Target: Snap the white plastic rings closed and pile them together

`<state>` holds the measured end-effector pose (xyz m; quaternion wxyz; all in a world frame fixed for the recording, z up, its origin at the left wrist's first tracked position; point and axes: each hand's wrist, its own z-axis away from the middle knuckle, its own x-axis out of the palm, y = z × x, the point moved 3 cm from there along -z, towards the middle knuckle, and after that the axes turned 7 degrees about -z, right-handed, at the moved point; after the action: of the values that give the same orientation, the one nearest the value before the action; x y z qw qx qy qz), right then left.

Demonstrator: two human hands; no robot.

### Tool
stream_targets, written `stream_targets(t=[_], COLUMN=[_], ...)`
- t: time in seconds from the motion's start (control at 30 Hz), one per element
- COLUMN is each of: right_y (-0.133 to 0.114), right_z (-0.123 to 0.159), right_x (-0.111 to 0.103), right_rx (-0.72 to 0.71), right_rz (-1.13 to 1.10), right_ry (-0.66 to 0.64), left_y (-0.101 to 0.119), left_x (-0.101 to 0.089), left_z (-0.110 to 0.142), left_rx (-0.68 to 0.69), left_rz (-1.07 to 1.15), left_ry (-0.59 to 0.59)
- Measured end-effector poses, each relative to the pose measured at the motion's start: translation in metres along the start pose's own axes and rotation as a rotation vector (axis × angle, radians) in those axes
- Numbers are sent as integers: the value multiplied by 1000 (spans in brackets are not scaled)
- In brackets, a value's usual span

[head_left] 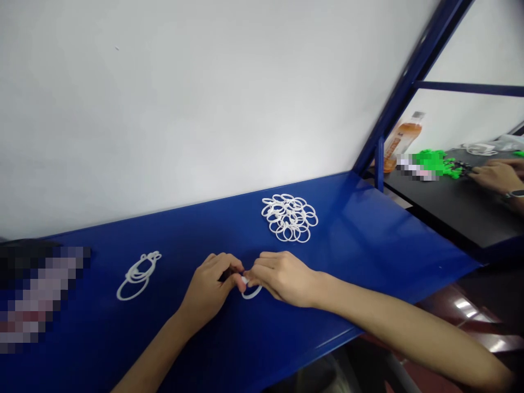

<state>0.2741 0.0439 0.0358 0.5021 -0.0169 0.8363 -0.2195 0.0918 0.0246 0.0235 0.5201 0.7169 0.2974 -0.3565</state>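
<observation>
Both of my hands meet over the middle of a blue table point(196, 224), gripping one white ring point(252, 294). Thumb and fingers of my left hand point(213, 284) pinch the ring's left side, where a small white piece shows at the fingertips. My right hand point(286, 278) is closed on its right side, its fingertips partly hidden. The ring's lower curve hangs visible between the hands. Beyond my right hand lies a pile of white rings point(289, 218). To the left of my left hand, several white rings point(137, 278) overlap, with small loops at their upper end.
A white wall point(204, 98) rises behind the table. A dark item lies at the left edge beside a blurred-out patch. At the right stand a blue metal frame point(380, 147) and a black table point(458, 202) with a bottle point(403, 142), green pieces point(434, 164) and another person's hands point(499, 176).
</observation>
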Motion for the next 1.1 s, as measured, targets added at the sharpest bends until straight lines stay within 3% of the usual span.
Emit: stream_targets(t=[0.17, 0.3, 0.4, 0.47, 0.57, 0.63, 0.7, 0.93, 1.03, 1.1], right_y=[6, 24, 46, 63, 87, 97, 101, 96, 95, 95], right_z=[-3, -5, -1, 4, 13, 17, 19, 19, 20, 20], right_x=[-3, -19, -38, -49, -58, -59, -58, -63, -66, -66], right_rx=[74, 144, 237, 308, 429, 494, 534, 631, 609, 585], right_rz=[-33, 9, 92, 157, 239, 265, 269, 324, 358, 366], right_ry=[107, 232, 388, 445, 417, 369, 335, 365, 387, 400], left_y=[-1, -16, -45, -65, -86, -90, -87, -54, -50, -54], left_x=[-5, -18, -39, -50, -55, -51, -44, -19, -24, -29], left_z=[-4, -8, -8, -5, -2, -2, -4, -11, -11, -10], left_rx=[56, 66, -143, -303, -455, -478, -416, 11, 32, -29], left_rz=[-80, -334, -554, -645, -702, -703, -681, -408, -403, -484], left_ry=[86, 190, 279, 267, 143, 64, 34, -1, 24, 43])
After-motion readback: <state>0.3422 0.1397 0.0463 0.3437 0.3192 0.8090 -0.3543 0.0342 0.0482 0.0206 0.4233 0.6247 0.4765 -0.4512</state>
